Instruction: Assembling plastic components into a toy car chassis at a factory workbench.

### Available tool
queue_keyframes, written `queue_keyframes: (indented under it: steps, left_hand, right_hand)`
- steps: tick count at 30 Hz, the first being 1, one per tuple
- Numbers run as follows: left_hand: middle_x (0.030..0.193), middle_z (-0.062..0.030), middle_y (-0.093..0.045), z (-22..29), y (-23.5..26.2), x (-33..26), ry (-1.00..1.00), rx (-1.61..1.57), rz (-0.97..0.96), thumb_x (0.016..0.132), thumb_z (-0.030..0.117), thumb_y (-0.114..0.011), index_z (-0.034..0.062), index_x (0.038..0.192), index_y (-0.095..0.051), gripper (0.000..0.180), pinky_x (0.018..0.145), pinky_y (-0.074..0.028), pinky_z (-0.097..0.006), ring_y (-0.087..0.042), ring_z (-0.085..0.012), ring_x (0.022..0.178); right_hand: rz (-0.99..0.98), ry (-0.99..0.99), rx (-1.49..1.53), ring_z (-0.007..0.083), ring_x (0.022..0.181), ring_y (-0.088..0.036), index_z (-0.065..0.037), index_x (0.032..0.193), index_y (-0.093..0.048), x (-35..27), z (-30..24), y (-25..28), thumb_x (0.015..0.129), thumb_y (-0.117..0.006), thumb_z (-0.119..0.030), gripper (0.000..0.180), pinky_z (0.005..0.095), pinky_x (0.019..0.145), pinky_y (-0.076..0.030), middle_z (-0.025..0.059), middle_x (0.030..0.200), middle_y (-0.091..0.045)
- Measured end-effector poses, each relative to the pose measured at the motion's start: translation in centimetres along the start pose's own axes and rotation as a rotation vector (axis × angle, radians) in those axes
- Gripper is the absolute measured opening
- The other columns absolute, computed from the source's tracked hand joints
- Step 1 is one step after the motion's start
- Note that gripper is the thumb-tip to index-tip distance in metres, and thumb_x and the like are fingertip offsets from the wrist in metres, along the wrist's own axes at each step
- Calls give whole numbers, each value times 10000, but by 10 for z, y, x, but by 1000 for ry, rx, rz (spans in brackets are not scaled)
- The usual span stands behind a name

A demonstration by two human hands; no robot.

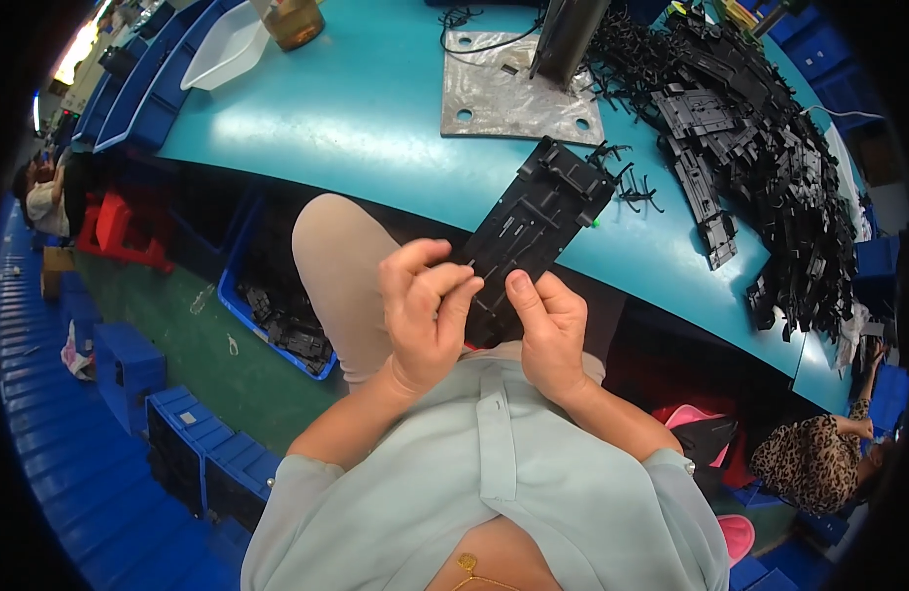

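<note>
A flat black moulded plastic panel (541, 212) with ribs and clips is held out over my lap, its far end above the edge of the teal table (346, 118). My left hand (425, 310) pinches the panel's near left corner with curled fingers. My right hand (545, 330) grips its near edge, thumb pressed on top. Both hands are close together just in front of my chest.
A large heap of black plastic parts (770, 167) covers the table's right side. A grey metal base plate (508, 94) with a post stands behind the panel. A blue bin (277, 320) of black parts sits on the floor at left. Another person (819, 458) sits at lower right.
</note>
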State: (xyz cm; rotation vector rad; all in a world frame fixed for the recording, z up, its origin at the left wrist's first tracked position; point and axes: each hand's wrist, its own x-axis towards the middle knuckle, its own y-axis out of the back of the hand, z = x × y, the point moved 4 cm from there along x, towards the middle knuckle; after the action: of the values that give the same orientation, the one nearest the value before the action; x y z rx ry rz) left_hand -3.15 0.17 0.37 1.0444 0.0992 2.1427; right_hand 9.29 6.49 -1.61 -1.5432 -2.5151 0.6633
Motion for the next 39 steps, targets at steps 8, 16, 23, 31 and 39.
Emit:
queue_keyframes:
  steps: [8, 16, 23, 31, 39]
  left_hand:
    - [1257, -262, -457, 18, -14, 6, -270, 10, -335, 681, 227, -799, -24, 1200, -510, 646, 958, -446, -482, -489, -462, 1145]
    - [1077, -104, -588, -14, -21, 34, 457, -704, -518, 794, 52, -721, -7, 1186, -549, 433, 867, -469, -300, -576, -170, 988]
    - [1129, -85, -610, -33, -35, 51, 941, -1335, -485, 943, 330, -553, 9, 1217, -514, 424, 887, -500, -330, -604, -165, 1026]
    - [1135, -135, -609, -48, -49, 69, 984, -1303, -551, 944, 456, -471, -45, 1200, -507, 563, 905, -505, -378, -613, -224, 1028]
    - [1082, -116, -635, -64, -68, 85, 1135, -1244, -492, 943, 490, -458, 0, 1174, -531, 547, 762, -536, -346, -643, -199, 933]
  right_hand:
    - [57, 22, -33, 62, 799, -583, 12, 981, -647, 8, -17, 8, 945, -564, -124, 164, 211, 683, -486, 27, 908, -662]
    - [-7, -44, -63, 113, 779, -612, 40, 1045, -599, 20, -33, 18, 936, -576, -134, 207, 240, 712, -505, 81, 936, -653]
    - [89, -157, 28, 136, 735, -610, -12, 868, -544, 46, -39, 37, 854, -696, -180, 227, 274, 679, -531, 73, 827, -624]
    - [-245, -170, -98, 128, 769, -585, -20, 996, -624, 82, -44, 35, 782, -715, -124, 254, 269, 691, -465, 45, 909, -649]
    - [-221, -118, -31, 148, 803, -603, 6, 1019, -580, 107, -46, 29, 792, -628, -86, 250, 286, 707, -481, 56, 901, -640]
